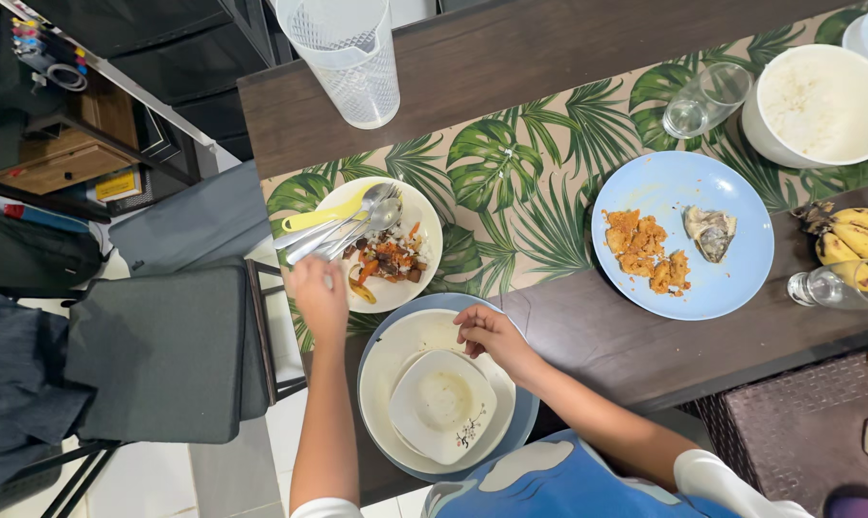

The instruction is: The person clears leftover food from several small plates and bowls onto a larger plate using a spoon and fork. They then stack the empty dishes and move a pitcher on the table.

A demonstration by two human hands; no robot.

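Where the stack of plates sits at lower centre of the frame, I see a small white bowl on top, scraped nearly clean. My right hand rests on the stack's upper rim, fingers curled and holding nothing. My left hand grips the spoons lying across the leftover plate just above.
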